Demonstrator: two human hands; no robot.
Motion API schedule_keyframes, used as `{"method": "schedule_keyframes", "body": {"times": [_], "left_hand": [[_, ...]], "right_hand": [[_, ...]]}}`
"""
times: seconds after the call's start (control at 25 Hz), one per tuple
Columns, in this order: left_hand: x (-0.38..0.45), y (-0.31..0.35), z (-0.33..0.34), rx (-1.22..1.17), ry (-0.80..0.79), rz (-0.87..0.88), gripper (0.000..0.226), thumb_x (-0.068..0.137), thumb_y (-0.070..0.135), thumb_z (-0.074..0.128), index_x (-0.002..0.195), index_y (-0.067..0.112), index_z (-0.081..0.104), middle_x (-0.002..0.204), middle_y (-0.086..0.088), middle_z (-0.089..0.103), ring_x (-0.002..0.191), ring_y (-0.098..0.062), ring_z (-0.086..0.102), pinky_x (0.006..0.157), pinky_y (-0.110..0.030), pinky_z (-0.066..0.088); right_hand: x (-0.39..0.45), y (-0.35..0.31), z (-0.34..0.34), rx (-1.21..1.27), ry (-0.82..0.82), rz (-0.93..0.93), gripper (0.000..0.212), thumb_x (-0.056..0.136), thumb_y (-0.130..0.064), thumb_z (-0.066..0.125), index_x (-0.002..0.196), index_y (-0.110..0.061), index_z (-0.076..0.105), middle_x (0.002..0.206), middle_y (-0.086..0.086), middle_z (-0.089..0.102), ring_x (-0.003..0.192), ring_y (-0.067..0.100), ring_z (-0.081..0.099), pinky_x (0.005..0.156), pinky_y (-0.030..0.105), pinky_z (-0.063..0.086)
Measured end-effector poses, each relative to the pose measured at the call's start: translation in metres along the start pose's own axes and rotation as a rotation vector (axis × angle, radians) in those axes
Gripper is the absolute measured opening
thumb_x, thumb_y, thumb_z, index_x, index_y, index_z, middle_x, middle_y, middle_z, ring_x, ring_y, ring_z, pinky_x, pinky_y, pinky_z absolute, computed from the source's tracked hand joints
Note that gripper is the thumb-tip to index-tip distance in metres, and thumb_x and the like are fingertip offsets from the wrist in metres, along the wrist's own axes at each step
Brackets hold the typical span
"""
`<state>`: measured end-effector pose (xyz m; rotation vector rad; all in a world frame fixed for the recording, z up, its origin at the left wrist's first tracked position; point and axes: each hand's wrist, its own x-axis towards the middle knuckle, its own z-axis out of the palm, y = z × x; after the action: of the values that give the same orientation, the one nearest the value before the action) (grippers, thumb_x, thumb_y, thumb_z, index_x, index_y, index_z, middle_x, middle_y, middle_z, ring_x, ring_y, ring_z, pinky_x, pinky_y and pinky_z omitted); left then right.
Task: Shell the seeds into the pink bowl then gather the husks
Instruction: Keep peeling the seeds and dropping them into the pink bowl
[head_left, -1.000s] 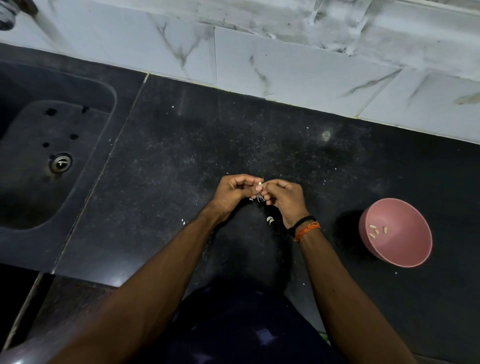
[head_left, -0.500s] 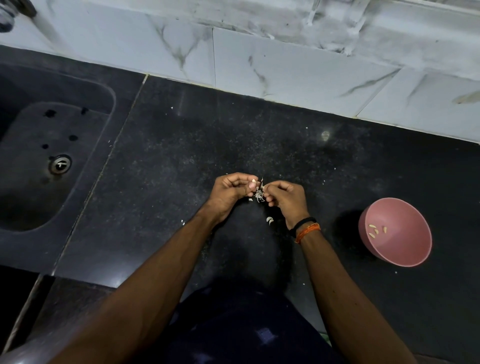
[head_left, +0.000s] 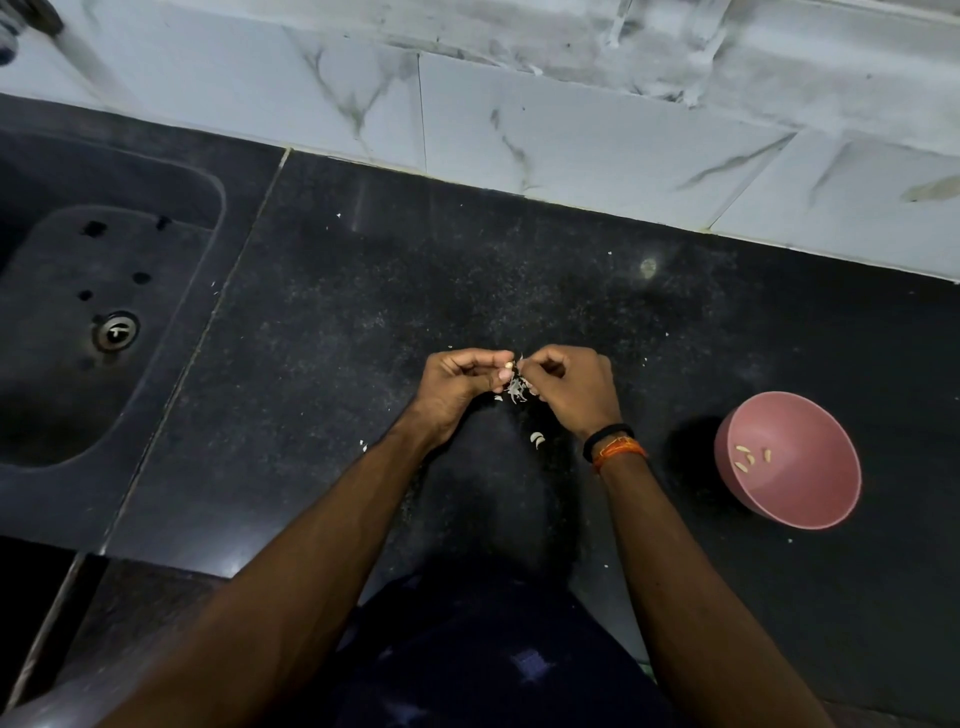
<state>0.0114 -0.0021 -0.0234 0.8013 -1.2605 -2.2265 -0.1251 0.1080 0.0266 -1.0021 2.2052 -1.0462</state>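
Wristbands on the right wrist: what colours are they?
One black, one orange wristbands, side by side just behind the right hand; seen in the head view.

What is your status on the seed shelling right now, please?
Left hand and right hand both pinching one seed above the counter. Pink bowl holds a few kernels. Husks lie below hands. Nothing in the way.

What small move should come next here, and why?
Probably finish splitting the seed pinched between the left hand and right hand, then carry the kernel right to the pink bowl: husk bits hang beneath it, so it looks half-shelled.
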Motion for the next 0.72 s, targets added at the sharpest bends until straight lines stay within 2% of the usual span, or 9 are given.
{"method": "schedule_keyframes", "body": {"times": [0.16, 0.36, 0.72], "left_hand": [[-0.0002, -0.0005, -0.0002, 0.000, 0.002, 0.002, 0.027, 0.078, -0.012, 0.073, 0.102, 0.000, 0.074, 0.091, -0.012, 0.076, 0.080, -0.016, 0.071, 0.075, -0.025, 0.056], [0.0004, -0.0013, -0.0004, 0.010, -0.003, 0.012, 0.027, 0.079, -0.012, 0.072, 0.103, -0.002, 0.074, 0.093, -0.012, 0.077, 0.079, -0.015, 0.071, 0.077, -0.025, 0.057], [-0.0008, -0.0008, -0.0014, 0.065, -0.034, 0.035, 0.022, 0.079, -0.011, 0.073, 0.100, -0.003, 0.074, 0.097, -0.014, 0.075, 0.089, -0.020, 0.071, 0.075, -0.025, 0.055]], "right_hand": [[0.0009, 0.0011, 0.0008, 0.046, -0.040, 0.007, 0.001, 0.083, -0.016, 0.078, 0.084, -0.018, 0.077, 0.078, -0.008, 0.074, 0.073, 0.007, 0.070, 0.073, 0.026, 0.057], [0.0002, 0.0036, 0.0039, 0.132, -0.085, 0.017, 0.008, 0.091, -0.022, 0.073, 0.091, -0.017, 0.080, 0.079, -0.005, 0.076, 0.074, 0.013, 0.074, 0.076, 0.042, 0.064], [-0.0004, -0.0001, -0.0012, 0.120, -0.127, 0.021, 0.011, 0.095, -0.013, 0.068, 0.094, -0.008, 0.078, 0.076, 0.001, 0.076, 0.068, 0.011, 0.074, 0.071, 0.030, 0.063]]}}
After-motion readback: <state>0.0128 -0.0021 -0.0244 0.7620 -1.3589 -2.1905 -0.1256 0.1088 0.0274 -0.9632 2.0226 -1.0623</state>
